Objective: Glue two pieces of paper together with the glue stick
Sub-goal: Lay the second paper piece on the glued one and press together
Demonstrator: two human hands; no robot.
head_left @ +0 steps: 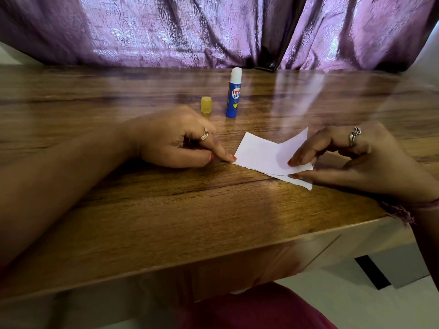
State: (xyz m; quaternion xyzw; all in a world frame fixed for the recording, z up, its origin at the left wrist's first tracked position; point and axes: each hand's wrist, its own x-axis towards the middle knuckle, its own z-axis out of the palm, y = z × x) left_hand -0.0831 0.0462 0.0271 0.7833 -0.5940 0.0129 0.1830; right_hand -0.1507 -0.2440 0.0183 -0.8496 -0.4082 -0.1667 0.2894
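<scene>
Glue stick (234, 96) stands uncapped mid-frame; my left hand (175, 138) pins the lower paper (301, 182) while right-hand fingers (301, 157) pinch the top sheet (263, 151), pressing left.

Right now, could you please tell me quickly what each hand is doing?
Left hand: curled, holding nothing, index fingertip pinning the upper paper piece at its left corner.
Right hand: pinching the upper paper piece's right edge above the lower paper piece.

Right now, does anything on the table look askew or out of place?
The upper paper sits skewed on the lower paper, its far right corner lifted. The glue stick stands uncapped, its yellow cap set beside it.
</scene>
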